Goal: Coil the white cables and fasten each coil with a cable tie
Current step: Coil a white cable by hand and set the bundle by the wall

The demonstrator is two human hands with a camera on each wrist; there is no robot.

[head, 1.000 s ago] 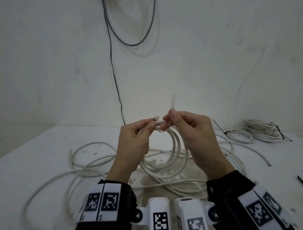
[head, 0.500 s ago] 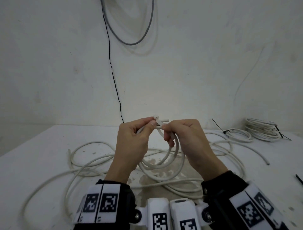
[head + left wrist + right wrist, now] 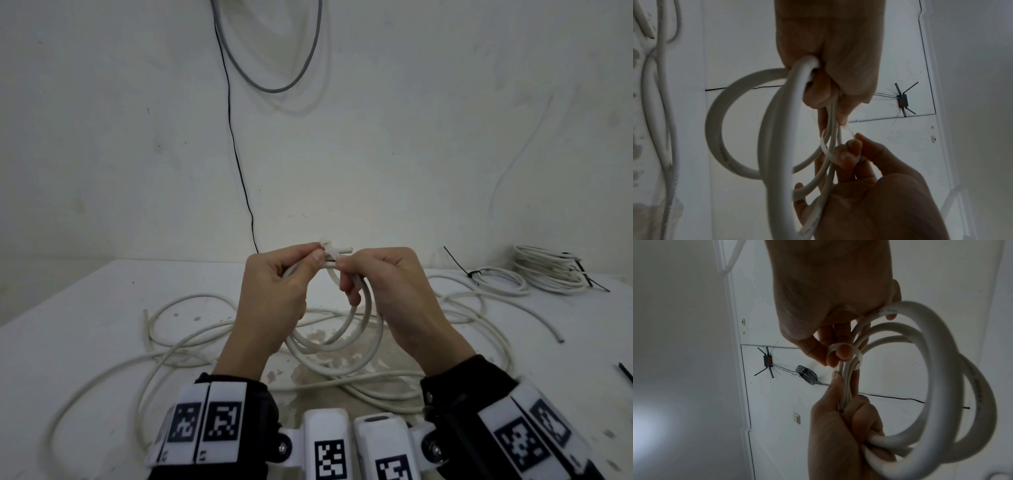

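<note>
Bare utility or wiring workroom — plain white walls (image 3: 411, 137) meeting a stained white bench (image 3: 85, 342) strewn with loose white cables (image 3: 178, 346). Tied coils (image 3: 548, 274) lie at the far right. A grey cable loop (image 3: 274, 89) and thin black wire (image 3: 236, 154) hang on the wall — a small antenna-bearing box (image 3: 767, 361) is mounted higher up.

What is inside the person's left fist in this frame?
The left hand grips the bunched strands of the white cable coil, near the translucent white cable tie. How many strands pass through the fist is hidden by the fingers.
</note>
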